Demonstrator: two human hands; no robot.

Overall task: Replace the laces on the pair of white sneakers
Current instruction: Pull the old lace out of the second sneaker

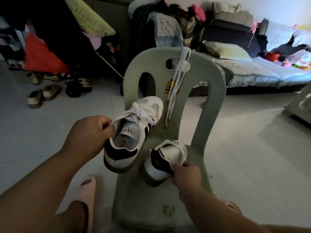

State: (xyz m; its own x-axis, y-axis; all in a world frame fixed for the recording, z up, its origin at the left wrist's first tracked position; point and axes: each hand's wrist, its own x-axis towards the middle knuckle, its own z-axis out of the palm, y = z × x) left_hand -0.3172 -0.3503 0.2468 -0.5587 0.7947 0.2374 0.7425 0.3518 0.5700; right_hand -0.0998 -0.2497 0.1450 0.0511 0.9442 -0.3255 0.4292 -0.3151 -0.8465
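Left hand (pixel 91 132): fingers curled, pinching a loose end of the white lace (pixel 121 118) on the laced sneaker (pixel 133 137), which sits at the left edge of the chair (pixel 210 98) seat, toe toward the backrest, heel seemingly overhanging the edge. Right hand (pixel 186 174): well apart from the left, gripping the collar of the second sneaker (pixel 168 157), unlaced as far as visible, mid-seat near the right edge. Spare white laces (pixel 176 78): draped over the backrest's top edge, ends hanging down its front beside a duck sticker (pixel 170 88).
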